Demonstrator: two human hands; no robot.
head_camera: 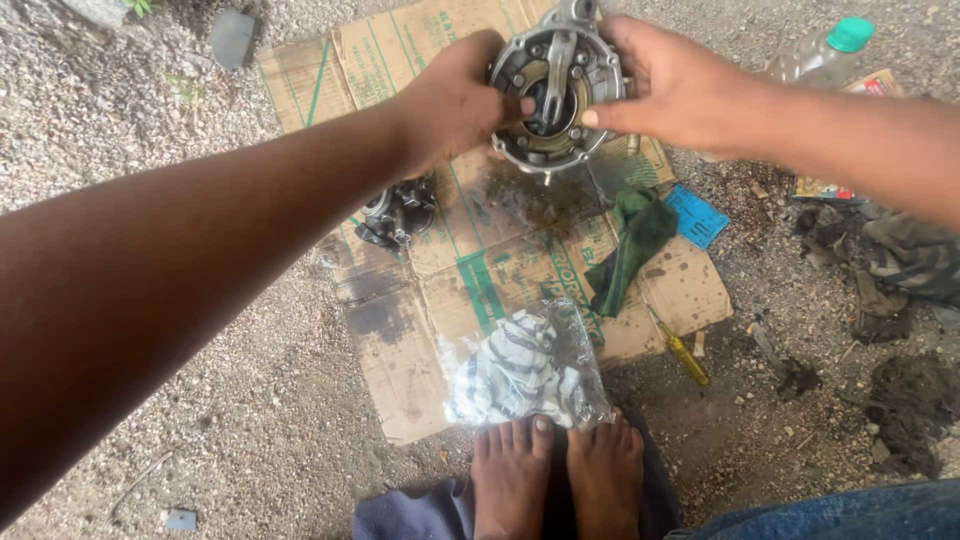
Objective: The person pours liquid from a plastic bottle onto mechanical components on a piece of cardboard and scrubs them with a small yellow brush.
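A flattened cardboard sheet (480,270) lay below the grip. Above it, 2 hands held a round metal engine part (556,88) in the air: the left hand (455,100) clasped its left rim, the right hand (665,85) its right, thumb pressed on the face. A green rag (630,245) lay lower right, a yellow screwdriver (683,352) farther down.

Our left hand (455,100) and right hand (665,85) on either side of a round metal part (555,90) above our cardboard sheet (450,290), smaller part (398,212) on its left, cloth (630,245) right, plastic bag (525,370) before our feet (555,475), bottle (825,50) far right.
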